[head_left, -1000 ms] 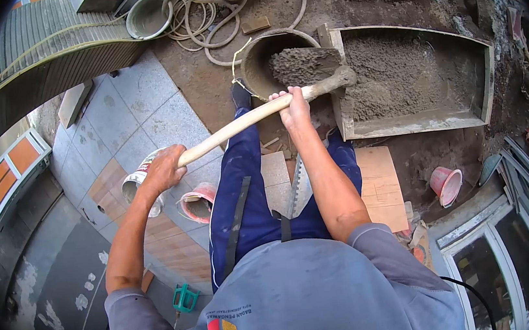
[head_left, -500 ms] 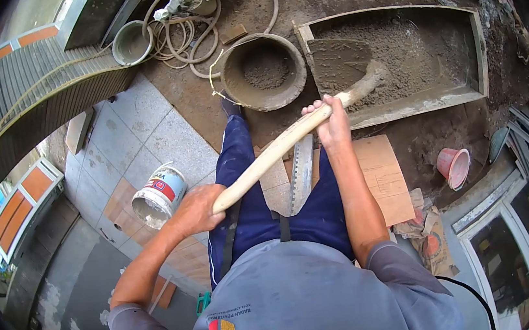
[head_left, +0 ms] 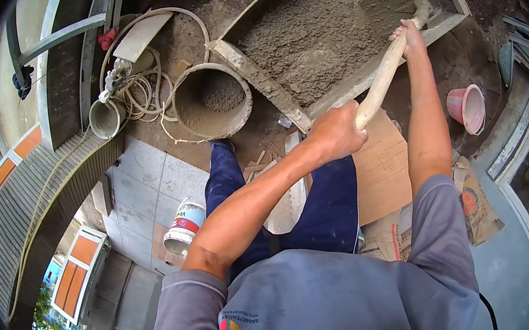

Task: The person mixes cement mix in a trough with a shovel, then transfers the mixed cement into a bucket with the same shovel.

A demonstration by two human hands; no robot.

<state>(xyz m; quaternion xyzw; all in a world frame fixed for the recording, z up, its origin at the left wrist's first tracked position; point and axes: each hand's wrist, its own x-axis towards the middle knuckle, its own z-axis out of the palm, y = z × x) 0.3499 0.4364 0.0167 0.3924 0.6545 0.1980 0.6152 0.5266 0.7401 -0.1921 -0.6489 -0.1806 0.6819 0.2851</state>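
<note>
My left hand (head_left: 338, 132) is closed around the butt end of the hoe's pale wooden handle (head_left: 380, 83). Farther up, close to the head, my right hand (head_left: 411, 39) grips the same handle. The hoe's blade (head_left: 387, 6) lies in wet grey mortar (head_left: 309, 39) at the right part of a wooden mixing trough (head_left: 260, 82), partly covered with mortar. A large round tub (head_left: 246, 105) with some mortar inside stands left of the trough.
A white paint bucket (head_left: 185, 227) sits by my left leg, and a pink bucket (head_left: 466, 109) is at the right. Boards (head_left: 379, 171) and paper sacks (head_left: 474, 203) lie near my right leg. A coiled hose (head_left: 161, 89) and small bucket (head_left: 105, 121) are at the back left.
Both hands have swung the hoe to the right. Its blade has gone from the trough's left end to its right part. The view has also turned right.
</note>
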